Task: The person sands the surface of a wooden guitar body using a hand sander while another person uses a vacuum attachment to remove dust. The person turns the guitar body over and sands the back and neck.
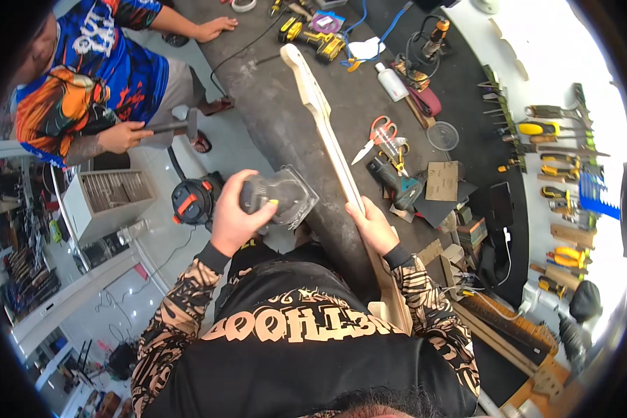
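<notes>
My left hand (242,212) grips a dark handheld sander (272,195) with a squarish, dust-marked base, raised over the near-left edge of the bench. My right hand (368,223) is wrapped round a long pale wooden guitar neck (315,104). Its headstock points away from me toward the far bench, and its lower end runs down along my right forearm against my body. The sander is just left of the neck, apart from it.
The dark workbench (251,104) holds drills (310,38), scissors (380,132), a white bottle (391,81) and wood offcuts (470,233). Tools hang on the right wall (557,171). Left are another person (97,90) holding a long tool, a vacuum (191,202) and a cabinet (111,198).
</notes>
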`<state>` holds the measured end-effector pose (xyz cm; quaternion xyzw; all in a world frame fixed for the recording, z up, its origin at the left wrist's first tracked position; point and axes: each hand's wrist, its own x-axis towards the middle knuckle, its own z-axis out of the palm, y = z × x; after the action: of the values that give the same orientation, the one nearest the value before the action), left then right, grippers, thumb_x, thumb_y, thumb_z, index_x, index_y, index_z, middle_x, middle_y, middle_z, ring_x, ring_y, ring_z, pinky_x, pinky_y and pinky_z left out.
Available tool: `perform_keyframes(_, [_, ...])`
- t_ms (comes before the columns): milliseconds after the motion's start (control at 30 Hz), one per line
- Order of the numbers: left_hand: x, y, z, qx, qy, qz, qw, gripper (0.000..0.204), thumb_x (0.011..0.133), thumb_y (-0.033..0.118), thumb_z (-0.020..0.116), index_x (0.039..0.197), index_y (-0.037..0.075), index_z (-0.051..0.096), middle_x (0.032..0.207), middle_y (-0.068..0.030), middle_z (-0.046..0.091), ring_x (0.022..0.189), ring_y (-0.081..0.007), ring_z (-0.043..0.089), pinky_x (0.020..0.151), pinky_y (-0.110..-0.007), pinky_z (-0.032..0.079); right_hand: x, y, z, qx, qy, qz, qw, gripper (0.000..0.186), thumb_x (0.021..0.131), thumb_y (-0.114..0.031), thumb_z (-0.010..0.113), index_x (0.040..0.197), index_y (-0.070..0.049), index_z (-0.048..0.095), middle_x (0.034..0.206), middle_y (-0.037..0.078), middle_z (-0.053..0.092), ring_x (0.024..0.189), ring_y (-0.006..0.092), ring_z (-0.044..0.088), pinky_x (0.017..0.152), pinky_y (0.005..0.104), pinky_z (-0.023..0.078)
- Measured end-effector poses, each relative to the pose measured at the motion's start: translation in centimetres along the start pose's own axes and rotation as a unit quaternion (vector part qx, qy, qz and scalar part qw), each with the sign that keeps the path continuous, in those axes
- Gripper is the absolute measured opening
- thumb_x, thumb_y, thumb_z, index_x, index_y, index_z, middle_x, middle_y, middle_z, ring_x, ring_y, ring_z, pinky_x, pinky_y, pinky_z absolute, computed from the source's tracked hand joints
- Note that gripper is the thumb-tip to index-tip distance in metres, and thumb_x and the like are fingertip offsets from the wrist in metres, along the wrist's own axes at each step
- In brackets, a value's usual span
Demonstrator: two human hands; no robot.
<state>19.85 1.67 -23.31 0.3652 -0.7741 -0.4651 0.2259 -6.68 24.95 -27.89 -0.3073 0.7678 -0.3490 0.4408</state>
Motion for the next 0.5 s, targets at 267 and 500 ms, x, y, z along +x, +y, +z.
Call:
perform_keyframes(267, [1.5, 0.7, -8.9, -0.421, 0.047, -0.130, 0.896, 0.054, 0.096, 0.024, 0.078, 0.144, 0.012, 0.057, 0.103, -0.0013, 0.065, 0.080, -0.0115, 0.066, 0.061, -0.027, 0.053, -3.1, -9.3, 2.0, -0.130, 0.100, -0.056, 0.985, 0.053, 0.107, -0.054, 0.069, 0.108, -0.002, 0.057, 0.086, 0.022, 0.069, 0.079, 0.0385, 0.070, 0.073, 0.0495, 0.053])
perform_keyframes(500, [0.7, -1.4, -14.0, -0.409, 0.064, -0.108, 0.904, 0.053, 0.098, 0.030, 0.071, 0.147, 0.012, 0.058, 0.121, -0.0060, 0.066, 0.095, -0.0149, 0.068, 0.066, -0.030, 0.057, -2.8, -9.1, 3.5, -0.087, 0.082, -0.046, 0.992, 0.055, 0.108, -0.055, 0.067, 0.116, -0.001, 0.065, 0.088, 0.017, 0.070, 0.080, 0.0279, 0.068, 0.077, 0.0446, 0.053])
